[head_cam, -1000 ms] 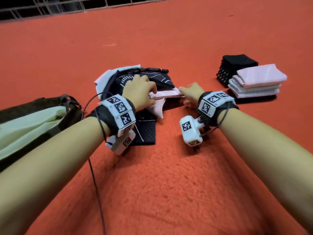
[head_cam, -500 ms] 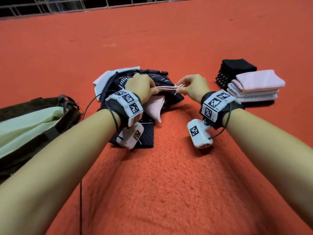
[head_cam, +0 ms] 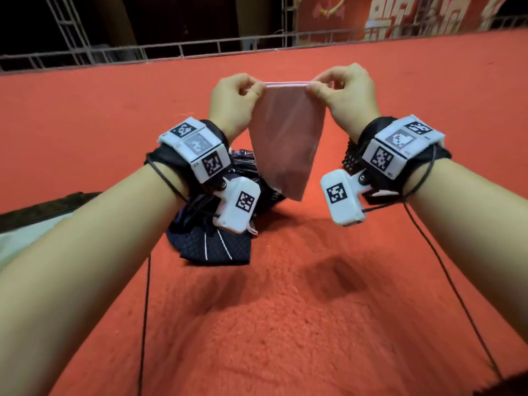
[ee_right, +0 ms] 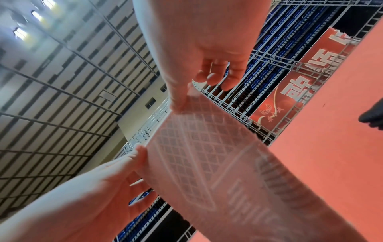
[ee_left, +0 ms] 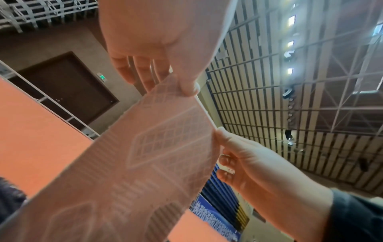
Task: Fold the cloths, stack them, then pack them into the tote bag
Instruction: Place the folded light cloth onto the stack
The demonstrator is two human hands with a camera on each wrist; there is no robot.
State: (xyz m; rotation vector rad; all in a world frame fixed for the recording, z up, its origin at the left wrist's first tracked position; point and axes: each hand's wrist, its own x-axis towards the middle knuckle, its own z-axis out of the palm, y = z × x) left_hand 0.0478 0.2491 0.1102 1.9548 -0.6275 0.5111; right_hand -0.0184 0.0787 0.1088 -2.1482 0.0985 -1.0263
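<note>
Pink lattice-patterned cloth (head_cam: 285,144), red carpet (head_cam: 285,324)

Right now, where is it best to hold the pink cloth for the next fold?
Probably keep the top corners of the pink cloth: the left hand and right hand pinch them from opposite sides, so the top edge stays taut and the cloth hangs flat, clear of the dark cloth pile.

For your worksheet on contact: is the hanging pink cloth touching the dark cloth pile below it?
Cannot tell. In the head view the pink cloth, pinched by the left hand and right hand, overlaps the dark cloth pile, hiding any gap.
</note>
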